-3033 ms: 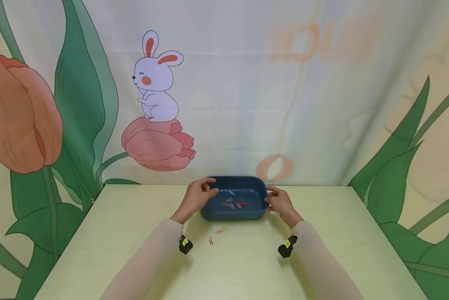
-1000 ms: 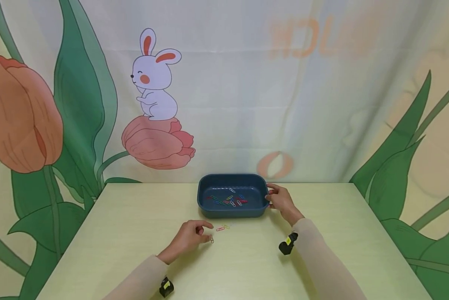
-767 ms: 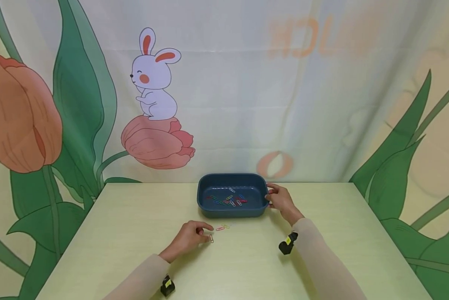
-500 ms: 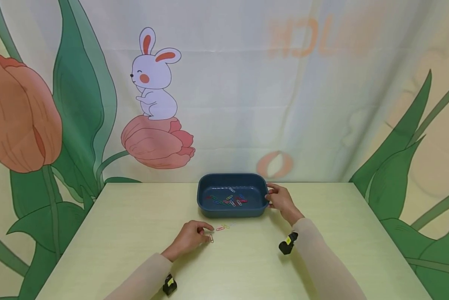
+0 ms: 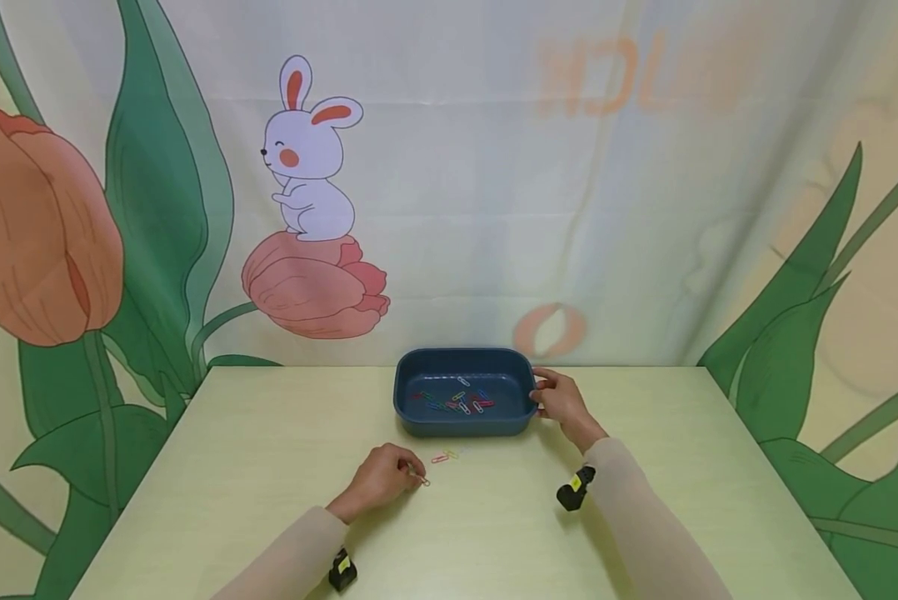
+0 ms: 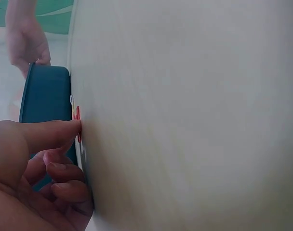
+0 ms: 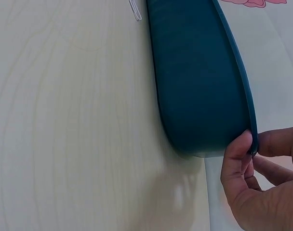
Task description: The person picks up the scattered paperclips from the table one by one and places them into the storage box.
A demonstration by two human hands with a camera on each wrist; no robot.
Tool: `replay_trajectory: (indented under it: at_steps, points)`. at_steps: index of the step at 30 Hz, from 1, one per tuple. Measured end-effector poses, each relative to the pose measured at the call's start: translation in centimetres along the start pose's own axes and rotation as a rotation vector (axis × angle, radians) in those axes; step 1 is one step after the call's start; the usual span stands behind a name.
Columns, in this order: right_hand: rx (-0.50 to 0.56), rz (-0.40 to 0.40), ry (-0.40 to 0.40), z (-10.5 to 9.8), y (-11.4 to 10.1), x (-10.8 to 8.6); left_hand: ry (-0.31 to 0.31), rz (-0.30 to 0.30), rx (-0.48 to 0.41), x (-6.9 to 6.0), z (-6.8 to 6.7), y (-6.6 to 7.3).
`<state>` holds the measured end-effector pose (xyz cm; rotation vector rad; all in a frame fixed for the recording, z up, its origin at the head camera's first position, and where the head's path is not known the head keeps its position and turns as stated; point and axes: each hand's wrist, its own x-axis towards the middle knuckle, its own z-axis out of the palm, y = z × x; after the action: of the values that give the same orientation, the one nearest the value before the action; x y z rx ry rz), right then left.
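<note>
My left hand (image 5: 383, 477) is low over the table in front of the box, pinching a reddish paper clip (image 5: 426, 482) between thumb and forefinger. Its other fingers are curled under in the left wrist view. Just beyond those fingertips lie a red paper clip (image 5: 439, 459) and a yellow paper clip (image 5: 452, 454). The dark blue plastic box (image 5: 464, 428) stands at the table's back edge with several coloured paper clips (image 5: 464, 408) inside. My right hand (image 5: 566, 407) grips the box's right end, thumb and fingers either side of the rim in the right wrist view.
The pale wooden table (image 5: 494, 533) runs up to a printed curtain (image 5: 449, 208) with a rabbit and tulips, close behind the box. A white paper clip (image 7: 135, 9) lies beside the box's front wall. Each wrist carries a small black camera (image 5: 575, 489).
My left hand came from the box's left side down to the table. Its thumb and forefinger then closed on the reddish paper clip, which has tilted. The right hand stayed on the box.
</note>
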<state>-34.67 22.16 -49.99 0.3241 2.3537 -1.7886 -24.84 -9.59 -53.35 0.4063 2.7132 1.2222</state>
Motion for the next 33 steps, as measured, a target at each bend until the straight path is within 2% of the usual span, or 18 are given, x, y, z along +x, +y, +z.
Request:
replay_trajectory:
  at_steps: [11,19,24,28,33]
  points:
    - [0.012,-0.005,-0.004,0.0,-0.3,-0.2,-0.001,-0.033,0.023,0.1,0.0,0.0]
    - [0.005,-0.002,-0.007,0.1,-0.3,-0.2,-0.005,-0.019,-0.007,-0.2,-0.1,0.2]
    - [0.007,-0.012,-0.005,0.1,-0.1,-0.1,-0.017,0.018,-0.047,-0.5,-0.6,0.5]
    - [0.004,-0.017,-0.009,0.0,-0.1,-0.1,-0.022,0.009,-0.054,-0.5,-1.1,0.9]
    - [0.003,-0.016,-0.007,0.2,-0.2,-0.5,0.008,0.002,-0.077,0.0,-1.9,2.1]
